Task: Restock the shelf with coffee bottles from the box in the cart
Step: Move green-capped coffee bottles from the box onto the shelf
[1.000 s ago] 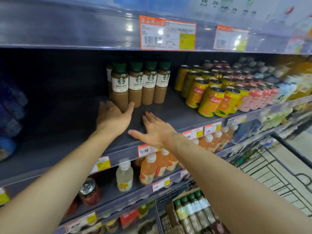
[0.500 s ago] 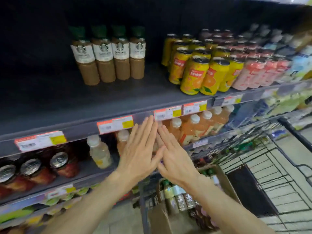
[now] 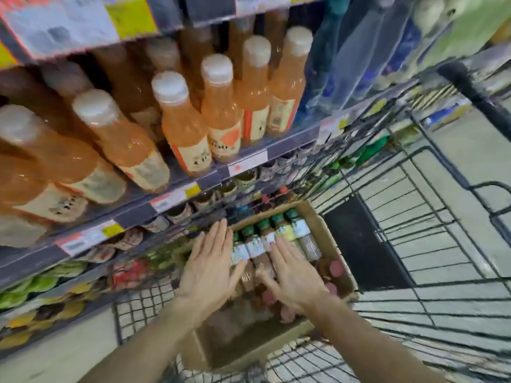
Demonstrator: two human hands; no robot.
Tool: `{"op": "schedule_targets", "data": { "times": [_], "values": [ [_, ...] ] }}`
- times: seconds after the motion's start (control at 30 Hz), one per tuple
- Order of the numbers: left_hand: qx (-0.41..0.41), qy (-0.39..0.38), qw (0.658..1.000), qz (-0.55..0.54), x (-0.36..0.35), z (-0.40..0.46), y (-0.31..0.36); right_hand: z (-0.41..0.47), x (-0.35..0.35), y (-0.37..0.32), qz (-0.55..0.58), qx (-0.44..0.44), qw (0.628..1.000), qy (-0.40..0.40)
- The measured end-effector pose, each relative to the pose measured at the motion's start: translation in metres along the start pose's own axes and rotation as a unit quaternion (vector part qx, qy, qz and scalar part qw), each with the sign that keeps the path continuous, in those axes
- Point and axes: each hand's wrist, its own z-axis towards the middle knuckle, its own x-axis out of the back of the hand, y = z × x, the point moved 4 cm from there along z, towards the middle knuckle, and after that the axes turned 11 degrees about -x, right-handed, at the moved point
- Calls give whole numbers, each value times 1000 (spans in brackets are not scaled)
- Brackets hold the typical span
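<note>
Both hands, left (image 3: 210, 268) and right (image 3: 294, 275), hover flat-fingered, holding nothing, over bottles (image 3: 272, 239) apparently filling the box's (image 3: 329, 236) 12 o'clock end; restocking remains unfinished.

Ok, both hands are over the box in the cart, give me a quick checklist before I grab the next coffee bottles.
1. Left hand free: ok, fingers straight, holding nothing.
2. Right hand free: ok, fingers spread over the bottles, nothing gripped.
3. Green-capped coffee bottles with white labels left to take: ok, a row lies at the box's far end.
4. Open brown cardboard box seated in the black wire cart: ok.
5. Fingers already touching a bottle: cannot tell, the picture is blurred.
6. Free space on the coffee shelf: cannot tell, out of view; only the orange drink bottles with white caps show.
</note>
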Motion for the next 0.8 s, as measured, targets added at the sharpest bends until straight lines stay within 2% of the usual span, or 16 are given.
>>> {"op": "schedule_targets", "data": {
  "times": [0.13,0.23,0.37,0.43,0.57,0.8],
  "values": [
    [15,-42,999,-26,-49,36,17,37,-21,55,9,-78,996,-30],
    [54,-83,993,-62,-93,40,19,55,-47,66,13,-92,994,-65],
    [117,-70,990,-30,-136,19,7,72,-76,45,24,-68,991,-110],
    [151,-93,983,-48,-150,9,-2,82,-91,27,23,-50,991,-125],
    [220,-107,959,-141,-167,1,-26,100,-115,-11,4,-29,994,-104],
    [348,-44,909,-227,-181,12,-64,136,-134,-55,59,-75,985,-143]
  ]
}}
